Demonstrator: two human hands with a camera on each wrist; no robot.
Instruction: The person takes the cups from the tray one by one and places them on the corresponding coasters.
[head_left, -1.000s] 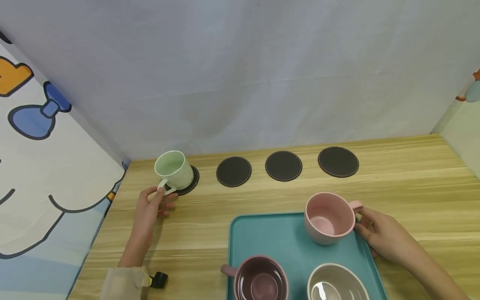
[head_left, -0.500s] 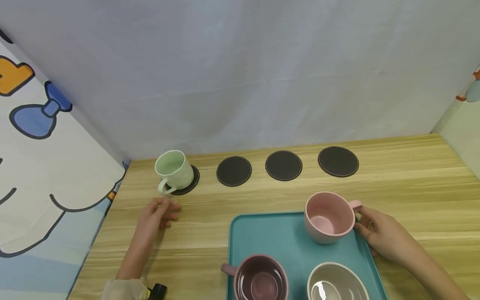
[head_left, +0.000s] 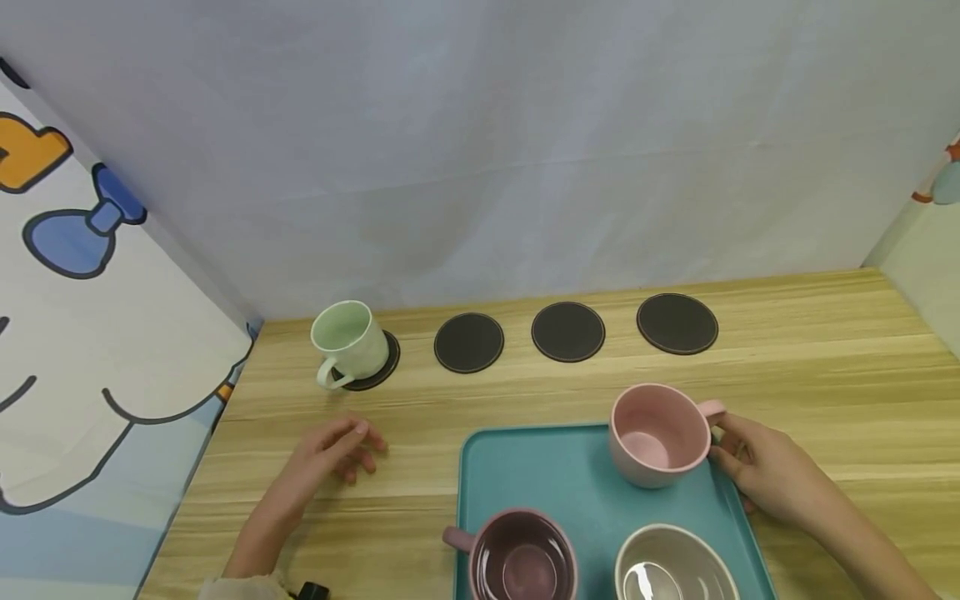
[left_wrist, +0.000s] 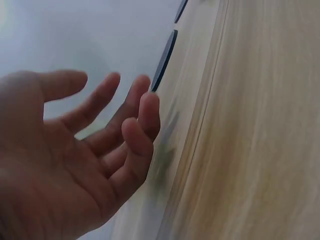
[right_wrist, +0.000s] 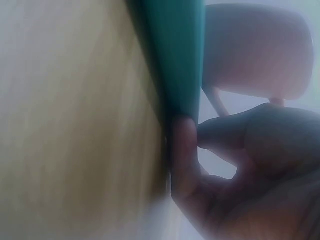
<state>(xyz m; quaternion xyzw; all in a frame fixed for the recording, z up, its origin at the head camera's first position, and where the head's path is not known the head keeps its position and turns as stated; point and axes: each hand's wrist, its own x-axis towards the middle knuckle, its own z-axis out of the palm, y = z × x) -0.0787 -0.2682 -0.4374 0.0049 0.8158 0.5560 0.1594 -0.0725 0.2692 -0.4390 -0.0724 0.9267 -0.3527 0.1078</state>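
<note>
My left hand [head_left: 333,454] is over the wooden table, its fingers loosely bent and holding nothing. In the left wrist view its fingers [left_wrist: 142,130] are spread with the palm showing. Beyond it, a pale green mug [head_left: 352,342] stands upright on a black coaster [head_left: 393,354], handle toward the hand. My right hand [head_left: 772,471] pinches the right edge of a teal tray [head_left: 480,467], seen closely as the tray rim [right_wrist: 175,75] in the right wrist view. A pink mug [head_left: 648,475] stands on the tray, its handle right above that hand's fingers.
A mauve mug [head_left: 525,558] and a beige mug [head_left: 667,562] also stand on the tray, cut off by the frame's lower edge. Three black coasters [head_left: 468,342] lie in a row along the back. A pale cloth wall [head_left: 480,150] rises behind the table.
My left hand has let go of the green mug's handle and drawn back toward me and slightly right. The green mug stays on its coaster. The right hand and tray have not moved.
</note>
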